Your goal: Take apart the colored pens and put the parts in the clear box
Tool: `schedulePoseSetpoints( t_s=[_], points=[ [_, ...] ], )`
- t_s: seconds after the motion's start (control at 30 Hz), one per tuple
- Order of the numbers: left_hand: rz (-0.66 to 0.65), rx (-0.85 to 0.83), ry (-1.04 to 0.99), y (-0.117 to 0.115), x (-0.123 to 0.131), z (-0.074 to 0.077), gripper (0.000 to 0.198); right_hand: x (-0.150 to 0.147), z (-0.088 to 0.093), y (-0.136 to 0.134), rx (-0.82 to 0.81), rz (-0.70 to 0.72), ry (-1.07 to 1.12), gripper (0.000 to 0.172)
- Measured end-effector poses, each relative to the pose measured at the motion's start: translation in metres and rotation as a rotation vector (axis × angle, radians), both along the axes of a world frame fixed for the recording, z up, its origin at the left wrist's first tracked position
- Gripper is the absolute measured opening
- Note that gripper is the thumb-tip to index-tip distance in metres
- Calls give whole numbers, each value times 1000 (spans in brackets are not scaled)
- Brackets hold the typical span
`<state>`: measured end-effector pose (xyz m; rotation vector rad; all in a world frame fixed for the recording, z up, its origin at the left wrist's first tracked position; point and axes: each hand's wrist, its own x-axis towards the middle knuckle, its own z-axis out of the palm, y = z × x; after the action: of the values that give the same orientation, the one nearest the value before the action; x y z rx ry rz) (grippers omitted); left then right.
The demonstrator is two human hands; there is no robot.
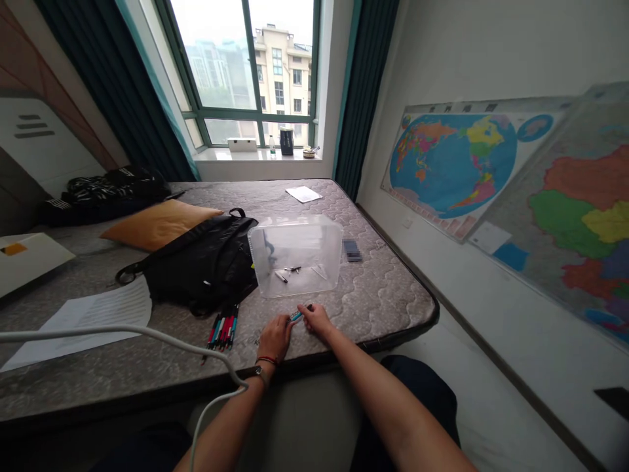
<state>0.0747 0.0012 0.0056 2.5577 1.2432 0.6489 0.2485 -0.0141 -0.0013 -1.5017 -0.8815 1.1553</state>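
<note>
Fingers (pixel 305 312) partly hide the blue pen (pixel 296 316) — rightmost map (pixel 584 210) cut off.

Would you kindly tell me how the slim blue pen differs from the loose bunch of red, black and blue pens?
The slim blue pen is single; the loose bunch of red, black and blue pens holds several. The pen is in the right hand, beside the left hand; the bunch lies untouched on the quilted grey mattress. The pen shows blue, the bunch mixed colours. Both are near the mattress's front edge.
</note>
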Motion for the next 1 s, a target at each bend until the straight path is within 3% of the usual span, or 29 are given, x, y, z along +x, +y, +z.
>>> schedulePoseSetpoints(
  t_s=[0.23,0.57,1.0],
  points=[
    [45,-27,99,0,2,-1,33,1,4,-1,-16,-31,100,34],
    [30,-66,54,-5,0,10,26,2,10,-6,4,68,42,32],
    [108,-2,109,-4,1,7,32,2,22,-10,21,66,80,30]
  ],
)
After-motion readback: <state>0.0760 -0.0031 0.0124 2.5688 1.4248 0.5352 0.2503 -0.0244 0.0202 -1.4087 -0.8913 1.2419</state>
